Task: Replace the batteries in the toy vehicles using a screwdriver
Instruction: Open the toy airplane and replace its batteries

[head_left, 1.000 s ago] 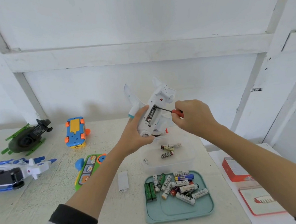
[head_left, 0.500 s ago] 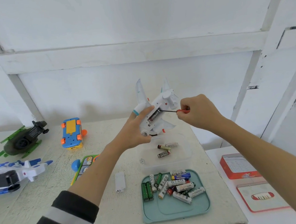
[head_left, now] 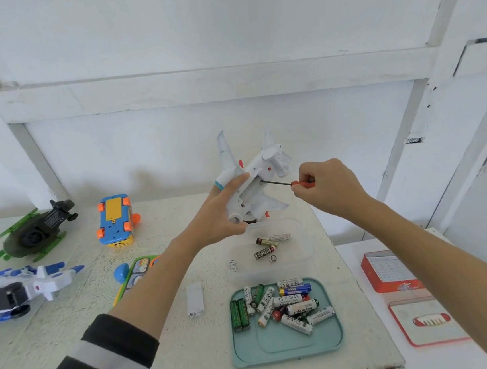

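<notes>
My left hand (head_left: 219,213) grips a white toy airplane (head_left: 255,180) belly-up above the table, its battery bay open and looking empty. My right hand (head_left: 327,186) pinches a small red-handled screwdriver (head_left: 292,183), whose dark tip reaches into the bay. Just below, a clear plastic tub (head_left: 302,247) holds several used batteries (head_left: 267,246). A teal tray (head_left: 287,346) in front of it carries several loose batteries (head_left: 280,302). The white battery cover (head_left: 195,299) lies on the table left of the tray.
Other toys sit at the left: a green helicopter (head_left: 32,231), a blue and orange bus (head_left: 115,220) on its back, a blue and white plane (head_left: 23,287), and a green toy panel (head_left: 132,274). A red box (head_left: 389,273) and card (head_left: 428,319) lie on the right surface.
The battery seen in the airplane's bay is no longer visible there. The airplane tilted more upright and the screwdriver tip shifted within the bay. One more small item lies in the clear tub.
</notes>
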Demonstrator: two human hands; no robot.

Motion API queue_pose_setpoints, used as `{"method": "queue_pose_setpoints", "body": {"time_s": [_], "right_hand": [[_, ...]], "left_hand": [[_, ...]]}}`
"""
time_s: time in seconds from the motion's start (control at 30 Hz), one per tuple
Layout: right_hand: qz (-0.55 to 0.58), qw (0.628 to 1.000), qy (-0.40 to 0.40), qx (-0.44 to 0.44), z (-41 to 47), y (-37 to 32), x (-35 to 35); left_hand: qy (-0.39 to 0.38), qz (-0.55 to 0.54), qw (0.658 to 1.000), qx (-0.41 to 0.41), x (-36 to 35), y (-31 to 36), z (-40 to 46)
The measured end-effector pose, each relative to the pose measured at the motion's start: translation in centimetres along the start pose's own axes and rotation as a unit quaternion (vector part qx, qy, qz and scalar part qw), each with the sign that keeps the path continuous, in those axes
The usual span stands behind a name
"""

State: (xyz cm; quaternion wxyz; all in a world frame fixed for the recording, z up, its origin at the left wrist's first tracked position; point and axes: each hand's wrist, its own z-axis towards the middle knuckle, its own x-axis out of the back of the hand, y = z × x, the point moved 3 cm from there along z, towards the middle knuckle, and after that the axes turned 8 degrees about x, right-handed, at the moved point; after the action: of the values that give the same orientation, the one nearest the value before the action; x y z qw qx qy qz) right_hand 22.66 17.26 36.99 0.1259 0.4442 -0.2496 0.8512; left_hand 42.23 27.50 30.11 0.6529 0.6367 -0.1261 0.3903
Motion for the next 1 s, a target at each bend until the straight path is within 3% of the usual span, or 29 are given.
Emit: {"method": "queue_pose_setpoints", "body": {"time_s": [0.27, 0.5, 0.7, 1.0], "right_hand": [[0.059, 0.998, -0.016, -0.024, -0.6, -1.6, -2.3], [0.167, 0.984, -0.059, -0.014, -1.6, -5.9, -5.9], [0.152, 0.974, -0.152, 0.068, -4.0, -8.8, -9.7], [0.101, 0.917, -0.309, 0.233, -7.0, -11.1, -14.7]], "left_hand": [[0.081, -0.212, 0.973, 0.035, 1.9, -1.3, -2.7], [0.163, -0.27, 0.948, 0.045, 4.4, -2.8, -6.2], [0.239, -0.299, 0.923, 0.042, 7.0, -3.6, -9.3], [0.234, -0.315, 0.918, 0.057, 7.4, -3.5, -12.1]]}}
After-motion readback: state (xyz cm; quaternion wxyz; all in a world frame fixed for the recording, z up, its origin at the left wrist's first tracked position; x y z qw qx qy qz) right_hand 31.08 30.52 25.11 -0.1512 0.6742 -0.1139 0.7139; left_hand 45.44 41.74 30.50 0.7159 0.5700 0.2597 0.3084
